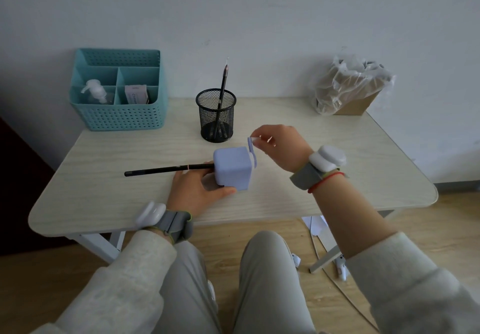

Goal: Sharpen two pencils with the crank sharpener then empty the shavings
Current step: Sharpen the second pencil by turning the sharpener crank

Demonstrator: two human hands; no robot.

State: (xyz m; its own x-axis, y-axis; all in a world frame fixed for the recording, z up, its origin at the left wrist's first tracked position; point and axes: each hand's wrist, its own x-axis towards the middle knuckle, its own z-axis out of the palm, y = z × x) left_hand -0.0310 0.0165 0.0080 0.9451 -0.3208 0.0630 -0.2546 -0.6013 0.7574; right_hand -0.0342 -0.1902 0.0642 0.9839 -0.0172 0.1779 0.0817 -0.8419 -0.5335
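Our lap: we see two knees in pale trousers (265, 268) below the near edge of the worktop (350, 172)
Our wrists: each carries a grey strap with a white pod, the left one (166, 219) over the near edge, the right one (322, 164) raised above the worktop beside a red string
Left hand (197, 190): it rests on the worktop near the middle of the near edge, fingers curled round the left side of the sharpener and the thumb laid along its near bottom edge
Sharpener (232, 170): a lilac cube standing upright at the centre of the worktop, gripped by our left hand
Black pencil (166, 170): one end is in the sharpener's left face; the shaft runs out level to the left, passing just above our left fingers, and we cannot tell whether it touches them
Right hand (280, 146): it hovers just right of the sharpener, thumb and forefinger narrowed to a pinch on the knob of the crank
Crank (251, 149): on the sharpener's right face, its arm pointing up
Mesh cup (217, 115): black, behind the sharpener; inside leans one dark pencil (222, 87)
Teal organiser (117, 115): at the far left corner; its front left compartment holds a clear pump bottle (96, 93), its front right one a small box (137, 94)
Lined bin (350, 87): a brown box with a clear plastic bag in it, at the far right corner; we cannot make out its contents
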